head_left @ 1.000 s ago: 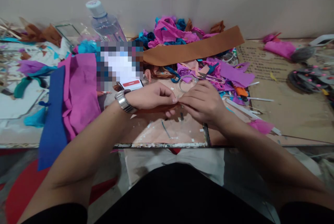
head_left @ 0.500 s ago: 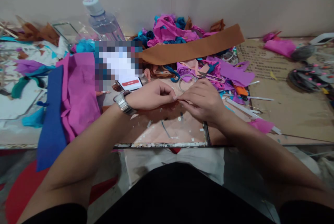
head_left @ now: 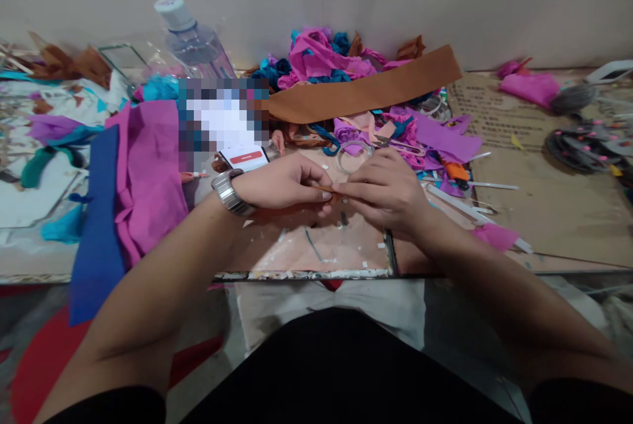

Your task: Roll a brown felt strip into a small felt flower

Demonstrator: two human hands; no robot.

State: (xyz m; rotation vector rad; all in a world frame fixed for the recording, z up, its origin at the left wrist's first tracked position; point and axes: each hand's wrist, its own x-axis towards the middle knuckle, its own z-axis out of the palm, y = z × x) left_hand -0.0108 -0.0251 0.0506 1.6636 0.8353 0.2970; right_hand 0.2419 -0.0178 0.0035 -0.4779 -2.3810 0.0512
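My left hand (head_left: 284,183), with a metal watch (head_left: 226,192) on its wrist, pinches one end of a thin brown strip of crepe paper (head_left: 327,189) at the middle of the work board (head_left: 316,249). My right hand (head_left: 383,190) meets it fingertip to fingertip and pinches the same strip from the other side. Both hands are closed on it just above the board. More brown paper (head_left: 277,214) lies under my left hand.
A long brown paper band (head_left: 366,91) lies behind my hands, with a heap of pink, blue and purple scraps (head_left: 326,58) past it. Pink paper (head_left: 148,173) and blue paper (head_left: 99,219) hang at the left. A water bottle (head_left: 192,38), a tape ring (head_left: 355,155) and white sticks (head_left: 459,206) lie around.
My fingertips have worked the brown strip slightly; the hands stay almost in the same place. The view shifted a little.
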